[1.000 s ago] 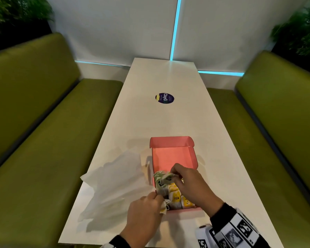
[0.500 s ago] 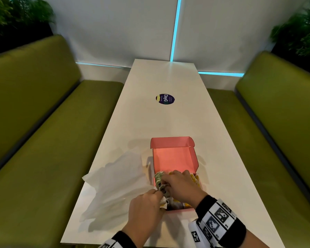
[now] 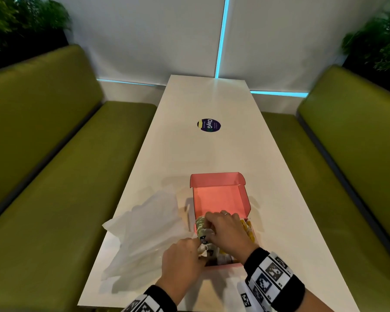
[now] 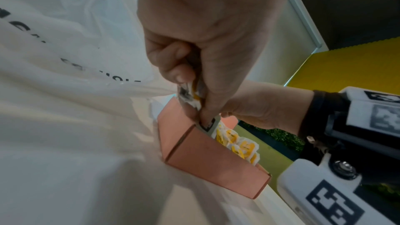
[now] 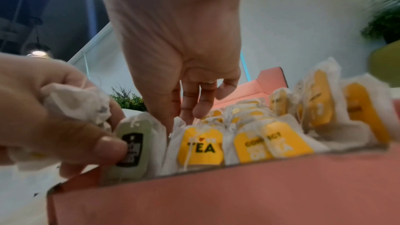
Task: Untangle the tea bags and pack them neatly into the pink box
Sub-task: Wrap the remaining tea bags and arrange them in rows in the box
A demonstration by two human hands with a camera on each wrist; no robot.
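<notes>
Since a second ago our right hand (image 3: 226, 230) has sunk into the pink box (image 3: 220, 195), its fingers loosely spread among upright yellow-tagged tea bags (image 5: 201, 145); we cannot count them exactly. Our left hand (image 3: 182, 257) pinches a crumpled bundle of tea bags (image 5: 73, 103) at the box's near-left corner, thumb pressing one green tag (image 5: 132, 150). One box sits on the bench (image 3: 203, 154), beside one white plastic bag (image 3: 144, 230).

So the right hand (image 3: 226, 230) dropped down into the box (image 3: 221, 194) over the last second, fingers now in among the bags (image 5: 200, 145). The green-tagged bunch it held up got lowered to the left corner.
</notes>
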